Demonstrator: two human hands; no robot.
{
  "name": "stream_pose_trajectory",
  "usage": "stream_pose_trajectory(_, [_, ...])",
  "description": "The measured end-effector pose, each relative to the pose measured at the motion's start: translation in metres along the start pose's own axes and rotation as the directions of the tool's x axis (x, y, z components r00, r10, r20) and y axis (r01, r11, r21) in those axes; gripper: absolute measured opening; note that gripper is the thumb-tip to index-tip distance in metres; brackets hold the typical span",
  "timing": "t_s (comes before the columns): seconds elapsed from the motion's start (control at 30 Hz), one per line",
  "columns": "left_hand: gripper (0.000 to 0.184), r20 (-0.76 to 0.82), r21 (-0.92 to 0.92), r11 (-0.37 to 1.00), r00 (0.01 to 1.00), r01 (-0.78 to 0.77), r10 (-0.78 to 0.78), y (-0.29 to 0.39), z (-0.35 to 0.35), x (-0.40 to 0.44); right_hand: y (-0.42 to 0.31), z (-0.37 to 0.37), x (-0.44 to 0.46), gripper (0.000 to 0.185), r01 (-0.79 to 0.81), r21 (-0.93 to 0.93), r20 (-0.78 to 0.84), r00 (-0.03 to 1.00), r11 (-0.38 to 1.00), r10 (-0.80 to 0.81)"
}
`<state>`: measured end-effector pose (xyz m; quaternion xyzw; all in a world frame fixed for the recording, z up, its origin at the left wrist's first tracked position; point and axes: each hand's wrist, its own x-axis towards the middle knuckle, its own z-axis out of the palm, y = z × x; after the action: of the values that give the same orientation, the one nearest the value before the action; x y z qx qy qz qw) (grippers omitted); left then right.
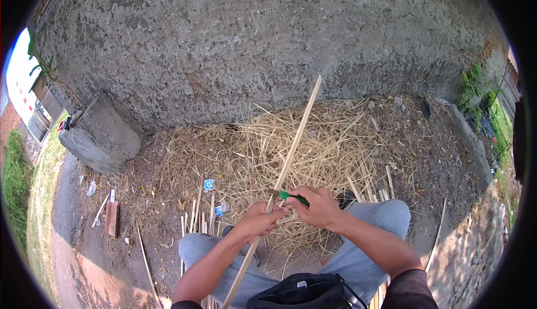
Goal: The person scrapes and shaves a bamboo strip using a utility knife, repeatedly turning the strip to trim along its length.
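while the left hand (259,219) grips the wooden strip (299,134), long axis slanting away toward the wall (251,46), the right hand (314,205) clasps a green-handled knife (296,198), blade at the strip just beyond the left hand.

Bare hands form the left grip (258,219) and the right grip (318,205). Behind the right grip, a dark, faintly brownish sleeve (411,291) ends near the elbow; behind the left grip, only the edge of a black sleeve (186,305) shows. Plain, light grey-blue trousers (389,218) cover both knees, one to either side of the grips. Below the grips, at the lap: black bag (274,295), gaping at the top, with a small white label (302,284) and a thin black strap (352,293).
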<state>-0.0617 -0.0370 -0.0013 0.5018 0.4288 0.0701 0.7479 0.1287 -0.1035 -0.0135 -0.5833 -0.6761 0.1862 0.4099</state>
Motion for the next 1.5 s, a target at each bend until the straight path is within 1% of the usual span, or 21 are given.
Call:
stream_pose_trajectory(0.07, [0.03,0.028,-0.027,0.999,0.999,0.02,-0.019,0.003,0.001,-0.001,0.004,0.005,-0.002,0.016,0.127,-0.064,-0.017,0.992,0.99,-0.128])
stream_pose_trajectory(0.1, [0.03,0.028,-0.027,0.999,0.999,0.019,-0.018,0.002,0.001,0.0,0.004,0.006,-0.002,0.016,0.128,-0.064,-0.017,0.991,0.99,-0.129])
stream_pose_trajectory(0.17, [0.035,0.042,-0.017,1.0,0.999,0.011,-0.01,-0.001,0.0,0.002,0.004,0.008,-0.001,0.014,0.156,-0.129,-0.048,0.985,0.979,-0.163])
stream_pose_trajectory(0.2, [0.035,0.043,-0.016,1.0,0.999,0.012,-0.011,0.0,0.001,0.002,0.003,0.008,-0.001,0.014,0.155,-0.129,-0.049,0.985,0.979,-0.162])
stream_pose_trajectory(0.27, [0.039,0.031,-0.046,0.999,0.999,-0.006,0.007,0.003,0.003,0.0,0.001,0.006,-0.001,0.015,0.163,-0.192,-0.033,0.984,0.968,-0.172])
stream_pose_trajectory(0.4, [0.038,0.014,-0.021,1.0,1.0,-0.007,0.008,0.006,0.006,-0.003,-0.001,0.008,-0.002,0.014,0.151,-0.213,-0.048,0.985,0.965,-0.165])
stream_pose_trajectory(0.5, [0.037,0.021,-0.024,0.999,0.999,-0.041,0.041,0.003,0.005,0.0,0.0,0.009,-0.003,0.017,0.126,-0.218,-0.008,0.991,0.968,-0.13])
stream_pose_trajectory(0.67, [0.038,0.015,-0.033,0.998,0.999,-0.048,0.048,0.002,0.003,0.001,-0.007,0.007,-0.001,0.014,0.172,-0.257,-0.004,0.984,0.951,-0.179])
stream_pose_trajectory(0.8, [0.038,0.001,-0.016,0.999,0.999,-0.04,0.04,0.005,0.003,-0.002,0.001,0.011,0.0,0.011,0.219,-0.236,-0.011,0.974,0.947,-0.228])
stream_pose_trajectory(0.87, [0.038,0.003,0.046,0.997,0.998,-0.061,0.061,0.005,0.002,-0.003,0.0,0.012,0.001,0.011,0.247,-0.248,-0.066,0.96,0.937,-0.271])
stream_pose_trajectory(0.9, [0.038,0.003,0.046,0.997,0.998,-0.061,0.061,0.004,0.002,-0.003,0.0,0.012,0.002,0.011,0.247,-0.249,-0.065,0.96,0.936,-0.271])
stream_pose_trajectory(0.97, [0.035,-0.052,0.223,0.959,0.98,-0.176,0.192,-0.002,0.001,-0.003,0.0,0.012,0.003,0.011,0.285,-0.29,-0.07,0.946,0.913,-0.317])
stream_pose_trajectory(1.0, [0.035,-0.05,0.226,0.958,0.98,-0.177,0.193,-0.005,-0.001,-0.003,-0.001,0.013,0.003,0.011,0.284,-0.291,-0.072,0.946,0.913,-0.317])
stream_pose_trajectory(1.07, [0.033,-0.067,0.293,0.93,0.966,-0.22,0.249,-0.009,-0.003,-0.002,-0.002,0.014,0.003,0.011,0.307,-0.319,-0.101,0.929,0.896,-0.355])
stream_pose_trajectory(1.2, [0.028,-0.073,0.248,0.941,0.964,-0.23,0.255,-0.012,-0.002,-0.004,0.006,0.019,0.009,0.01,0.296,-0.304,-0.141,0.926,0.906,-0.35])
stream_pose_trajectory(1.27, [0.024,-0.092,0.174,0.971,0.979,-0.162,0.18,-0.007,0.0,-0.006,0.006,0.02,0.012,0.009,0.258,-0.296,-0.163,0.935,0.92,-0.315])
stream_pose_trajectory(1.3, [0.024,-0.092,0.176,0.971,0.979,-0.165,0.183,-0.006,0.0,-0.007,0.007,0.021,0.013,0.009,0.26,-0.297,-0.165,0.934,0.919,-0.318])
stream_pose_trajectory(1.37, [0.021,-0.089,0.105,0.983,0.983,-0.148,0.158,-0.006,0.002,-0.007,0.011,0.022,0.015,0.01,0.211,-0.287,-0.179,0.947,0.934,-0.268])
stream_pose_trajectory(1.4, [0.021,-0.088,0.108,0.983,0.983,-0.15,0.16,-0.006,0.003,-0.006,0.014,0.021,0.017,0.01,0.21,-0.289,-0.182,0.946,0.934,-0.269])
stream_pose_trajectory(1.47, [0.02,-0.103,0.151,0.979,0.983,-0.136,0.153,-0.009,0.003,-0.006,0.019,0.019,0.022,0.011,0.182,-0.216,-0.195,0.955,0.959,-0.225])
stream_pose_trajectory(1.5, [0.02,-0.101,0.152,0.979,0.983,-0.135,0.152,-0.011,0.004,-0.005,0.019,0.018,0.023,0.011,0.18,-0.216,-0.197,0.955,0.96,-0.223])
